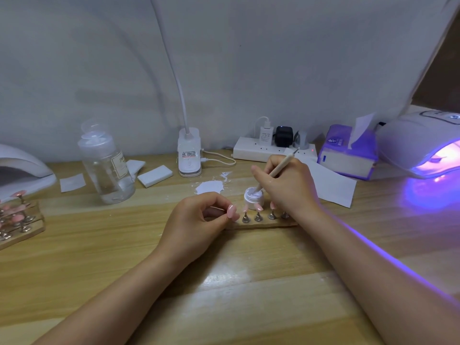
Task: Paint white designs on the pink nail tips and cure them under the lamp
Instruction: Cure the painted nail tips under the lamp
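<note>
My right hand (286, 185) grips a thin wooden-handled brush (278, 166), its tip dipped into a small open jar of white gel (252, 198). My left hand (199, 220) pinches a pink nail tip (232, 211) on its holder. In front of the jar lies a wooden strip (263, 224) with several metal stands carrying pink nail tips (258, 209). At the far right a white curing lamp (420, 143) glows purple.
A second nail-tip rack (17, 220) and another white lamp (20, 168) sit at the left. A clear pump bottle (107, 165), white pads (154, 176), a clip lamp base (189, 153), a power strip (271, 148), a tissue pack (348, 153) and paper sheet (333, 186) line the back.
</note>
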Motion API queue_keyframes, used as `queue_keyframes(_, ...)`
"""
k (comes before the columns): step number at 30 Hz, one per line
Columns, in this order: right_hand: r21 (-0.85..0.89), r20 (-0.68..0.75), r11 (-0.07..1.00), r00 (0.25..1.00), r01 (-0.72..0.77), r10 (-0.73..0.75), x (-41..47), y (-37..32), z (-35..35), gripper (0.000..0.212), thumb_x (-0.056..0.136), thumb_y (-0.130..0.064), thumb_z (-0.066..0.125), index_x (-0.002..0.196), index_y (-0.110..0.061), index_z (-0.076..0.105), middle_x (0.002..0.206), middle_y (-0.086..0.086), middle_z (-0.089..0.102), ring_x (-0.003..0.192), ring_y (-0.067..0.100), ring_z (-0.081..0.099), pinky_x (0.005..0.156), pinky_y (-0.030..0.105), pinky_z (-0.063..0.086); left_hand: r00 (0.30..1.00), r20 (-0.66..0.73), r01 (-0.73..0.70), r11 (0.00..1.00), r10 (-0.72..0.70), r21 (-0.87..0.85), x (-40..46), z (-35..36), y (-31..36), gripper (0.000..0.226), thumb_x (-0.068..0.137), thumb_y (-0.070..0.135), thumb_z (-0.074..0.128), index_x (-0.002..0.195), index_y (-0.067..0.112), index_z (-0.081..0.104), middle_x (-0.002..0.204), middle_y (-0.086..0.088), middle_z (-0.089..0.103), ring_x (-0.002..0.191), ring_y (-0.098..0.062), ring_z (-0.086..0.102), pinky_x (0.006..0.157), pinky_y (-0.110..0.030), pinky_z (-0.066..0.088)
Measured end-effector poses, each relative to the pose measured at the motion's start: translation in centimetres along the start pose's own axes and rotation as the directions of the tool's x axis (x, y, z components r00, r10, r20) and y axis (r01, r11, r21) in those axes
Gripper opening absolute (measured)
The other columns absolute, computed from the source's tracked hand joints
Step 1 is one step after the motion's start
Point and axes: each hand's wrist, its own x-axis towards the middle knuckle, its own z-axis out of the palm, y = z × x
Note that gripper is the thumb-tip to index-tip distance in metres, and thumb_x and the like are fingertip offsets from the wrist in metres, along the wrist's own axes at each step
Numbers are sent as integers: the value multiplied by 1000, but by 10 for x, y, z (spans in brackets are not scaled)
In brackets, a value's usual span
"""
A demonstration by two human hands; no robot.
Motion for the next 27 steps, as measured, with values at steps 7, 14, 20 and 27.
queue_keyframes(7, -3, -3, 1000, 1000, -4, 4, 0, -2, 0, 37, 82, -29, 61, 51, -19, 43, 61, 7, 66, 43, 12, 50, 53, 24, 41, 1000, -21, -10, 1000, 10, 30, 1, 1, -2, 17, 78, 12, 71, 66, 23, 66, 67, 10, 70, 65, 1, 66, 60, -8, 45)
queue_keyframes(14, 90, -69, 996, 998, -7, 13, 2, -8, -4, 35, 82, -30, 63, 53, -17, 48, 52, 3, 58, 59, 21, 58, 61, 33, 48, 999, -32, -21, 999, 22, 26, 1, 1, -2, 15, 77, 11, 71, 67, 22, 67, 70, 8, 70, 68, -2, 67, 64, -11, 49)
queue_keyframes(20, 317, -79, 945, 990, -84, 114, 4, -21, -15, 36, 88, -27, 59, 56, -14, 49, 39, -5, 56, 44, 1, 55, 54, 17, 45, 999, -34, -29, 999, 30, 28, 0, 1, 0, 16, 78, 10, 70, 67, 20, 66, 70, 7, 71, 68, -3, 68, 66, -15, 51)
queue_keyframes(27, 680, 162, 635, 920, -366, 357, 2, -40, -36, 27, 91, -35, 53, 72, -19, 63, 49, -4, 64, 36, 1, 44, 39, 10, 35, 986, -109, -124, 992, 124, 5, -3, -1, 11, 30, 76, 2, 70, 62, 28, 63, 72, 3, 69, 69, -13, 68, 63, -15, 50)
